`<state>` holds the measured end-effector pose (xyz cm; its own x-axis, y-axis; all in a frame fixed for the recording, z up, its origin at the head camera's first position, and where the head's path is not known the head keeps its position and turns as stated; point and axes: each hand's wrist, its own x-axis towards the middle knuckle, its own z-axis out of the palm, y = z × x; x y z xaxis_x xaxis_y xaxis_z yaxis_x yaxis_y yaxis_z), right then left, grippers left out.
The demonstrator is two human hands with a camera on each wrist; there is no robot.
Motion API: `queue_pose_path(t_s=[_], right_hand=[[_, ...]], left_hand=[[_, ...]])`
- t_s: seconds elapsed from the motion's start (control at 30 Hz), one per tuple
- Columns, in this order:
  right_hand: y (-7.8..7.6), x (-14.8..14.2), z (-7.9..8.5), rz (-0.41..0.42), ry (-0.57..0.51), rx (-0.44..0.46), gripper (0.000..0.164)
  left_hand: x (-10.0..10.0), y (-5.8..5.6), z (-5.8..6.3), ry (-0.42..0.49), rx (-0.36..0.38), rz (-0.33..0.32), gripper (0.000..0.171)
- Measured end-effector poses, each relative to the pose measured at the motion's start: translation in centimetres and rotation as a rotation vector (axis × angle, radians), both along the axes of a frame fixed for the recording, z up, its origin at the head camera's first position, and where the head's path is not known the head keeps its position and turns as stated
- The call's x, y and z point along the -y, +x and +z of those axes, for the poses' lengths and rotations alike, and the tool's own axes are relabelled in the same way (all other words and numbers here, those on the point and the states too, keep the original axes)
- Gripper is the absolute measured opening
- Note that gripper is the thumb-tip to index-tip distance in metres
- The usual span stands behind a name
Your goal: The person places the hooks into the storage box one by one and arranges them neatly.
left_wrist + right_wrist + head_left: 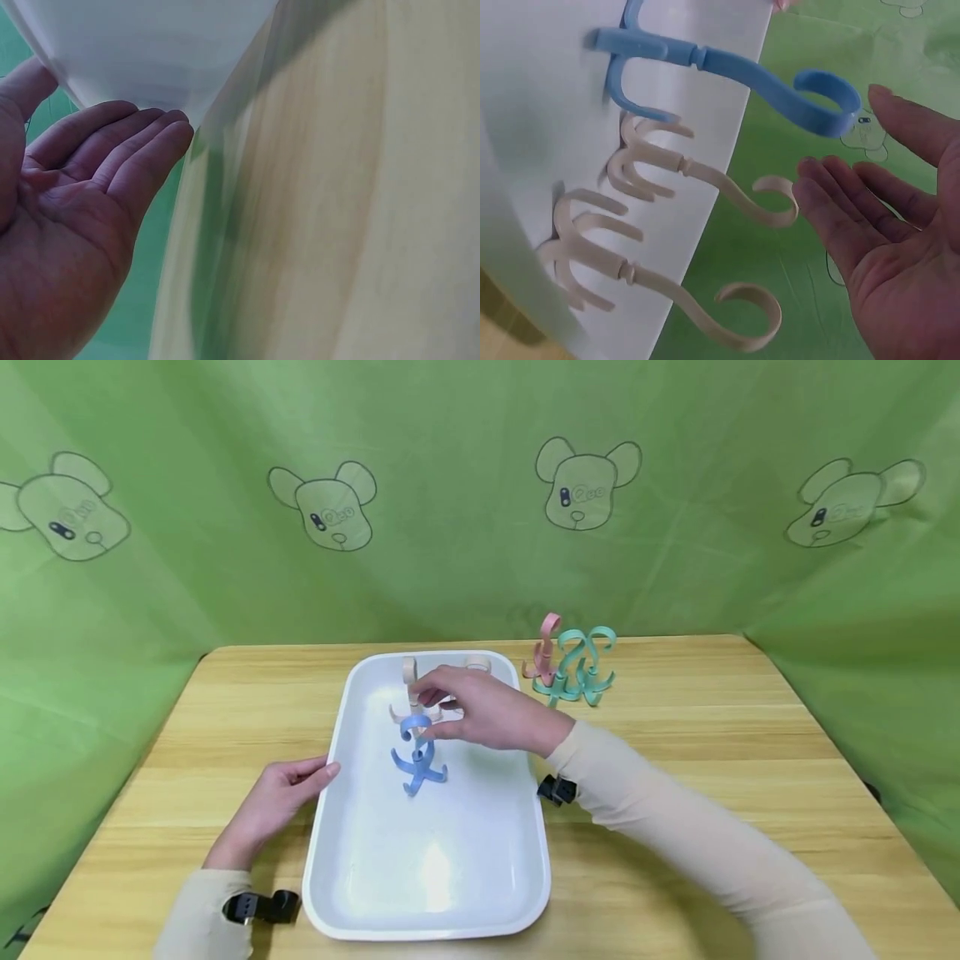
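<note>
One green curtain, marked with animal-head outlines, hangs behind a wooden table, and on that table sits a long white tray. Two pale sleeves reach in from the person's side.

The left hand pinches the tray's left rim — thumb over the edge, the other fingers fairly straight and close together against the outer wall. The right hand hangs above the far half of the tray, its thumb spread well away from the fingers, which are only slightly bent.

Just beside that thumb, the blue hook stands upright in the tray on splayed prongs, left of the middle; from the right wrist I see a small gap between thumb and curl. Two beige hooks stand farther back in the tray, partly hidden behind the right hand from above — whether a fingertip touches the nearer one, I cannot tell.

Outside the tray, near its far right corner, two green hooks stand close to one pink hook.
</note>
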<state>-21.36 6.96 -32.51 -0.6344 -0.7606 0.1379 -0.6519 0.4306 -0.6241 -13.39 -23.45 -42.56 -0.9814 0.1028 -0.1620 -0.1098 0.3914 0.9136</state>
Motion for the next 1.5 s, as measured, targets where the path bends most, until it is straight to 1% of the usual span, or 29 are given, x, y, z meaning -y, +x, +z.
queue_pose_path(t_s=[0.17, 0.33, 0.5, 0.6, 0.73, 0.9, 1.0, 1.17, 1.23, 1.37, 1.5], right_hand=[[-0.4, -1.3, 0.7, -0.022, -0.022, -0.039, 0.042], [-0.5, -2.8, 1.2, -0.058, -0.076, -0.057, 0.041], [-0.7, -4.5, 1.8, -0.093, -0.173, -0.076, 0.038], [-0.9, -5.5, 2.2, -0.121, -0.22, -0.068, 0.035], [-1.1, -6.8, 2.7, -0.189, -0.253, -0.042, 0.031], [-1.5, -8.4, 2.6, -0.26, -0.274, -0.059, 0.027], [-1.9, -9.5, 2.4, -0.308, -0.285, -0.089, 0.023], [-2.7, -11.3, 1.9, -0.411, -0.314, -0.171, 0.019], [-3.0, -12.1, 1.8, -0.451, -0.325, -0.186, 0.019], [-3.6, -13.7, 1.4, -0.525, -0.372, -0.169, 0.023], [-4.3, -15.1, 0.6, -0.612, -0.464, -0.186, 0.028]], left_hand=[[-0.1, -0.1, 0.0, 0.003, 0.009, -0.004, 0.059], [0.0, 0.0, 0.0, 0.016, 0.009, -0.002, 0.057], [0.0, 0.0, -0.1, 0.033, 0.002, -0.005, 0.056], [0.0, 0.0, -0.1, 0.042, 0.0, -0.006, 0.055], [0.0, 0.0, -0.1, 0.046, 0.003, -0.006, 0.054], [0.0, -0.1, 0.1, 0.055, 0.02, -0.011, 0.055], [0.0, -0.1, 0.2, 0.054, 0.028, -0.016, 0.056], [0.0, 0.0, 0.1, 0.054, 0.026, -0.016, 0.055], [0.0, 0.0, 0.1, 0.057, 0.021, -0.015, 0.055], [0.0, 0.0, 0.2, 0.057, 0.013, -0.022, 0.055], [0.0, -0.1, 0.4, 0.035, 0.024, -0.026, 0.057]])
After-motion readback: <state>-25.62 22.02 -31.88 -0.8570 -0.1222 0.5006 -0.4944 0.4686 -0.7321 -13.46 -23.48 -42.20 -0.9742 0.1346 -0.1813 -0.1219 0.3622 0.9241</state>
